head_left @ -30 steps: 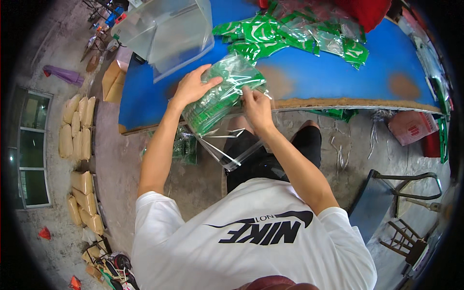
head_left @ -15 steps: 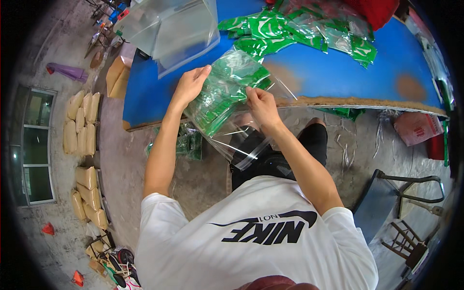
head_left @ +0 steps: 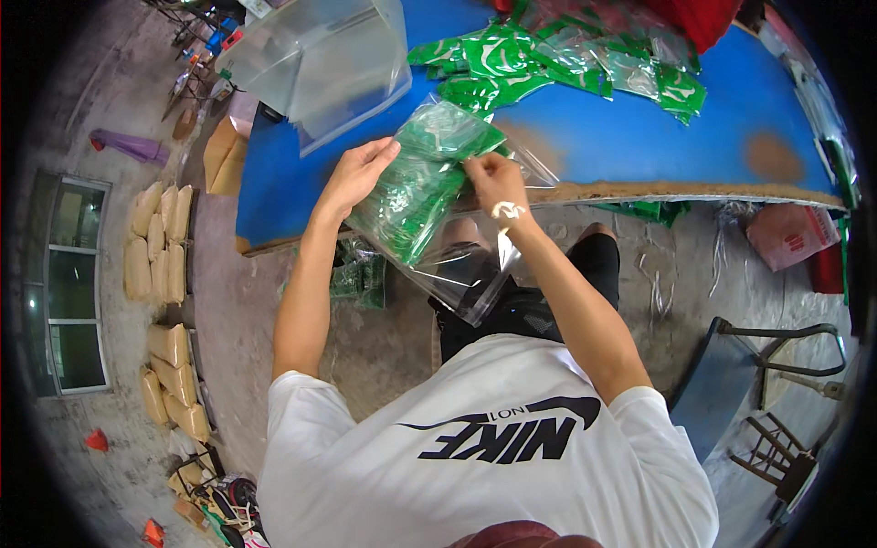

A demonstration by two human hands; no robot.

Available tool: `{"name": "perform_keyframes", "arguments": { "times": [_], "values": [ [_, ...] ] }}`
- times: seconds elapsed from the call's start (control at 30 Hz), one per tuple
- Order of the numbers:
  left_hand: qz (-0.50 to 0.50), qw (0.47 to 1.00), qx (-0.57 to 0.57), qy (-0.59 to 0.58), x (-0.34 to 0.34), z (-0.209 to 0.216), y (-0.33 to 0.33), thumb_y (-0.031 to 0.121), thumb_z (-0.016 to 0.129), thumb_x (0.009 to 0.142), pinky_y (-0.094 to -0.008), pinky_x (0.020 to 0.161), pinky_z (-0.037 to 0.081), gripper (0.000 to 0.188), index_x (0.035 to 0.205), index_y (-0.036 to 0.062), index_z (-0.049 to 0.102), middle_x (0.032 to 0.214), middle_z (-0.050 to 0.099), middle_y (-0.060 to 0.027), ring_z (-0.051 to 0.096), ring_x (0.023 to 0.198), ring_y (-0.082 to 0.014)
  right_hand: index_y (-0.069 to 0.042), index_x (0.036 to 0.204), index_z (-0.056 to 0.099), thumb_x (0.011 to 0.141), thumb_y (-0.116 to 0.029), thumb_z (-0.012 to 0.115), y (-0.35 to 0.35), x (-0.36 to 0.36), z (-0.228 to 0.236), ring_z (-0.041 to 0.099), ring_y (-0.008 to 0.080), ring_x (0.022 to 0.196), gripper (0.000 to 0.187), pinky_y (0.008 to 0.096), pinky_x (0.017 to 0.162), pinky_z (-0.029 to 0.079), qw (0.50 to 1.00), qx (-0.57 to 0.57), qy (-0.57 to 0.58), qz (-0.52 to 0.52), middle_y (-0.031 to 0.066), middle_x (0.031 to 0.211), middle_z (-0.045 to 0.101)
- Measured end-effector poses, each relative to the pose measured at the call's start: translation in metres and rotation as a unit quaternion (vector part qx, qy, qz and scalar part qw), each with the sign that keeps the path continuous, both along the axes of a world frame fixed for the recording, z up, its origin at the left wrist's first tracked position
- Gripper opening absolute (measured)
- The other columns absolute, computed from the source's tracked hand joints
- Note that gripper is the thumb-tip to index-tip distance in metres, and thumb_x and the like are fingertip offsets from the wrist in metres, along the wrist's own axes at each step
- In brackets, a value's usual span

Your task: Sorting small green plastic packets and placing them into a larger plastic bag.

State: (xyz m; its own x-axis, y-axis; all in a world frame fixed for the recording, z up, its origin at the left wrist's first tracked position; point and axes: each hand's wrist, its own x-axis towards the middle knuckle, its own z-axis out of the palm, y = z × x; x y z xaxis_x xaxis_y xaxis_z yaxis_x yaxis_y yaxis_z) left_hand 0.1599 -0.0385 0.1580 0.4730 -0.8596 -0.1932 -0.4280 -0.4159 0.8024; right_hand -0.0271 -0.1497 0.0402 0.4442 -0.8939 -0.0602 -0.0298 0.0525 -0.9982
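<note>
A large clear plastic bag (head_left: 470,297) with green-and-clear packets (head_left: 416,205) inside lies tilted between my hands, in front of the table's near edge. My left hand (head_left: 363,173) grips its left side, thumb on top and fingers underneath. On the other side, my right hand (head_left: 498,185) pinches the bag near the packets' right edge, its fingertips partly hidden. The bag's loose end hangs over my lap. Past it, a heap of similar green packets (head_left: 502,50) covers part of the blue table (head_left: 630,151).
A stack of clear plastic sheets or bags (head_left: 352,68) lies at the table's far left. Red material (head_left: 699,23) sits at the back right. Below the table is a pink bag (head_left: 790,236); a blue cart (head_left: 717,379) and a stool (head_left: 776,457) stand right. Filled sacks (head_left: 157,242) line the left wall.
The bag's loose end has dropped slightly and the packets have shifted inside it. My right hand has moved up a little, still pinching; my left hand keeps its grip.
</note>
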Motion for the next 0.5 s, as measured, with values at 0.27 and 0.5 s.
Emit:
{"name": "perform_keyframes", "arguments": {
  "times": [0.27, 0.5],
  "values": [
    [-0.048, 0.998, -0.048, 0.018, 0.014, -0.018, -0.006, 0.027, 0.067, 0.096, -0.0327, 0.109, 0.039, 0.065, 0.148, -0.0029, 0.041, 0.145, 0.051, -0.0169, 0.050, 0.131, -0.0220, 0.004, 0.083, 0.064, 0.098, -0.033, 0.061, -0.008, -0.013, -0.005, 0.048, 0.0128, 0.061, 0.040, 0.0321, 0.057, 0.040, 0.995, 0.001, -0.084, -0.048, 0.0025, 0.065, 0.054],
    [-0.141, 0.981, -0.027, 0.128, 0.029, -0.026, -0.013, 0.024, 0.079, 0.086, -0.0329, 0.110, 0.038, 0.077, 0.148, -0.0028, 0.041, 0.146, 0.050, -0.0162, 0.050, 0.131, -0.0240, 0.006, 0.082, 0.068, 0.098, -0.036, 0.061, -0.015, -0.008, 0.009, 0.052, 0.0147, 0.062, 0.045, 0.0330, 0.060, 0.043, 0.999, 0.041, -0.025, 0.025, 0.0073, 0.066, 0.061]
  ]
}}
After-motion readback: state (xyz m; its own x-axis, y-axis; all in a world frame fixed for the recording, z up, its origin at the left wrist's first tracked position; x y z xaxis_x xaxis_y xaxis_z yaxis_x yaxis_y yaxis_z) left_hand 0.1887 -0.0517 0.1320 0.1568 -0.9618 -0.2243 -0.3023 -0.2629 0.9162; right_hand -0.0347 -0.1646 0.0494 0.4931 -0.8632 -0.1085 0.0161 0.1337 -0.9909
